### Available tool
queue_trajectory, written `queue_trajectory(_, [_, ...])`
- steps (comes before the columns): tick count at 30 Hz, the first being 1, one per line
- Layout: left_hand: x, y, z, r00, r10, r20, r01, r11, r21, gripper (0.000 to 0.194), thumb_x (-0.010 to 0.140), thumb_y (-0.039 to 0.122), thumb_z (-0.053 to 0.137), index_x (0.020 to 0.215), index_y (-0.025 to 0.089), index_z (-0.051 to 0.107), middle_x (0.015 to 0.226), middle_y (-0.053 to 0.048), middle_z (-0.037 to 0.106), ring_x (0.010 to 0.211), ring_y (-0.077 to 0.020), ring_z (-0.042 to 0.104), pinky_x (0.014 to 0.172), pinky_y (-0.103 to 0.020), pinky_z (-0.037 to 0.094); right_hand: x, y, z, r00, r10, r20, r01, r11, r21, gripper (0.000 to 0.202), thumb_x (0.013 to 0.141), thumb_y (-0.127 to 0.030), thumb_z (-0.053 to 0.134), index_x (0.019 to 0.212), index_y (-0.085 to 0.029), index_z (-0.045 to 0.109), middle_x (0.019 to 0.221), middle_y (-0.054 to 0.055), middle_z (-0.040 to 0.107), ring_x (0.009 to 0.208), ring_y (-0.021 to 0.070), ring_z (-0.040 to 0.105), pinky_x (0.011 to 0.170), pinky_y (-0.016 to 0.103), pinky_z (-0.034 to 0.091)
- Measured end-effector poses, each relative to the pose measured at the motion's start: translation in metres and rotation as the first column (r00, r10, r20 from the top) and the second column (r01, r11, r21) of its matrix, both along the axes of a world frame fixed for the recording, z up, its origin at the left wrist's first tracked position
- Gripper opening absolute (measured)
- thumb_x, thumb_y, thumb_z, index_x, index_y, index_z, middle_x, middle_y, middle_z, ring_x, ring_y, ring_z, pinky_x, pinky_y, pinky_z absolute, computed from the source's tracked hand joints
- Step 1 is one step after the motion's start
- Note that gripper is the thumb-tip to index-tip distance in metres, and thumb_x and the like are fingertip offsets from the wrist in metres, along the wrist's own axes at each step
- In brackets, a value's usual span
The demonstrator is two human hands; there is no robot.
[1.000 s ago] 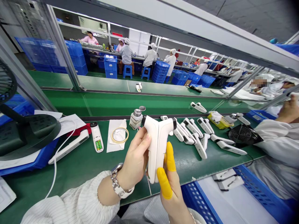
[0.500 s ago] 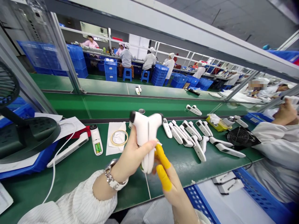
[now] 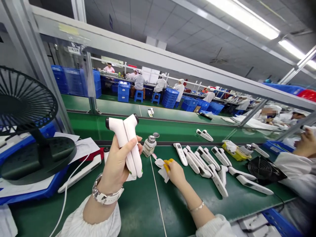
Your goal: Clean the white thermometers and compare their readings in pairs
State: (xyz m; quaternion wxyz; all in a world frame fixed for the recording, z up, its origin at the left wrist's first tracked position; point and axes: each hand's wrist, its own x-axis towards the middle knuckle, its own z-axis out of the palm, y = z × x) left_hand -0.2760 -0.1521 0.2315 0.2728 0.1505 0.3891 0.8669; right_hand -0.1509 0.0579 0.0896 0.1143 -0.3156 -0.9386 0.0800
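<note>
My left hand (image 3: 118, 156) is wrapped round two white forehead thermometers (image 3: 130, 144) with black tips, held side by side and upright above the bench. Yellow finger covers show on my right hand (image 3: 175, 172), whose fingers are pinched on a crumpled white wipe (image 3: 163, 172) low over the green bench top. Just beyond the wipe stands a small bottle (image 3: 149, 146) with a metal top and a label. To the right of that hand lie several more white thermometers (image 3: 194, 160) in a loose row.
A black fan (image 3: 37, 151) stands at the left, its white cable (image 3: 66, 187) running over the bench. Far right are a yellow tray (image 3: 233, 151), a black square fan (image 3: 265, 169) and a co-worker's sleeve (image 3: 293, 168). A metal frame (image 3: 158, 62) crosses above the bench.
My hands have parted. The left has carried both thermometers leftward, and the right has let go of them, reached forward and taken the wipe. The view has tilted up.
</note>
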Motion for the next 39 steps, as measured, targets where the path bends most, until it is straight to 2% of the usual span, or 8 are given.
queue_trajectory(8, [0.002, -0.006, 0.008, 0.998, 0.035, -0.054, -0.038, 0.998, -0.043, 0.044, 0.069, 0.025, 0.071, 0.106, 0.021, 0.047, 0.084, 0.000, 0.064, 0.064, -0.0095, 0.059, 0.057, -0.021, 0.051, -0.070, 0.007, 0.081, 0.986, 0.103, -0.127, -0.081, 0.982, 0.173, 0.036, 0.088, -0.020, 0.040, 0.119, -0.024, 0.059, 0.105, 0.011, 0.058, 0.099, 0.0242, 0.051, 0.085, 0.034, 0.038])
queue_trajectory(16, [0.012, -0.005, 0.010, 0.980, -0.089, -0.180, 0.072, 0.992, -0.100, 0.059, 0.069, 0.023, 0.068, 0.119, 0.022, 0.038, 0.082, 0.000, 0.064, 0.065, -0.0124, 0.059, 0.062, -0.026, 0.050, -0.101, 0.007, 0.069, 0.965, 0.215, -0.152, -0.196, 0.972, 0.129, 0.035, 0.077, -0.010, 0.050, 0.106, -0.019, 0.066, 0.086, 0.008, 0.060, 0.077, 0.0196, 0.054, 0.067, 0.031, 0.041])
queue_trajectory(19, [0.016, -0.003, 0.009, 0.965, -0.192, -0.181, 0.170, 0.977, -0.132, 0.066, 0.068, 0.022, 0.069, 0.124, 0.022, 0.034, 0.085, -0.001, 0.064, 0.067, -0.0132, 0.058, 0.063, -0.027, 0.049, -0.091, 0.009, 0.084, 0.934, 0.232, -0.273, -0.215, 0.972, 0.091, 0.032, 0.076, -0.008, 0.047, 0.098, -0.017, 0.069, 0.078, 0.006, 0.058, 0.072, 0.0174, 0.054, 0.066, 0.029, 0.043])
queue_trajectory(22, [0.019, -0.002, 0.008, 0.936, -0.310, -0.169, 0.279, 0.943, -0.183, 0.070, 0.068, 0.021, 0.069, 0.127, 0.022, 0.033, 0.089, -0.003, 0.064, 0.072, -0.0144, 0.059, 0.069, -0.029, 0.049, -0.063, 0.000, 0.117, 0.861, 0.241, -0.449, -0.218, 0.970, 0.105, 0.035, 0.084, -0.013, 0.039, 0.109, -0.018, 0.063, 0.090, 0.007, 0.057, 0.082, 0.0182, 0.055, 0.073, 0.031, 0.045])
queue_trajectory(26, [0.022, -0.001, 0.004, 0.869, -0.472, -0.149, 0.447, 0.878, -0.174, 0.067, 0.071, 0.022, 0.068, 0.128, 0.022, 0.034, 0.090, -0.004, 0.063, 0.076, -0.0156, 0.060, 0.075, -0.031, 0.048, -0.015, -0.033, 0.160, 0.644, 0.315, -0.697, -0.294, 0.943, 0.155, 0.032, 0.091, -0.020, 0.038, 0.115, -0.027, 0.057, 0.104, 0.004, 0.052, 0.092, 0.0171, 0.053, 0.078, 0.030, 0.044])
queue_trajectory(29, [0.026, 0.000, 0.000, 0.834, -0.528, -0.161, 0.515, 0.849, -0.121, 0.068, 0.072, 0.022, 0.068, 0.129, 0.026, 0.033, 0.090, -0.002, 0.062, 0.079, -0.0157, 0.061, 0.074, -0.030, 0.048, 0.012, -0.058, 0.172, 0.512, 0.426, -0.746, -0.395, 0.888, 0.235, 0.036, 0.088, -0.014, 0.045, 0.115, -0.034, 0.057, 0.102, 0.001, 0.052, 0.092, 0.0153, 0.052, 0.078, 0.028, 0.042])
queue_trajectory(34, [0.034, 0.001, -0.001, 0.778, -0.601, -0.182, 0.601, 0.797, -0.059, 0.072, 0.071, 0.018, 0.068, 0.132, 0.030, 0.030, 0.105, -0.002, 0.059, 0.093, -0.0167, 0.058, 0.078, -0.028, 0.047, 0.025, -0.078, 0.170, 0.583, 0.588, -0.561, -0.485, 0.806, 0.340, 0.041, 0.084, -0.008, 0.047, 0.120, -0.027, 0.054, 0.101, 0.005, 0.050, 0.088, 0.0176, 0.051, 0.074, 0.034, 0.042])
queue_trajectory(39, [0.040, 0.000, 0.002, 0.761, -0.620, -0.193, 0.606, 0.785, -0.129, 0.077, 0.072, 0.014, 0.066, 0.135, 0.031, 0.025, 0.097, 0.001, 0.061, 0.082, -0.0134, 0.058, 0.073, -0.026, 0.046, 0.018, -0.080, 0.175, 0.639, 0.664, -0.390, -0.446, 0.732, 0.515, 0.030, 0.079, -0.014, 0.060, 0.107, -0.024, 0.060, 0.087, 0.004, 0.054, 0.079, 0.0196, 0.050, 0.072, 0.040, 0.039])
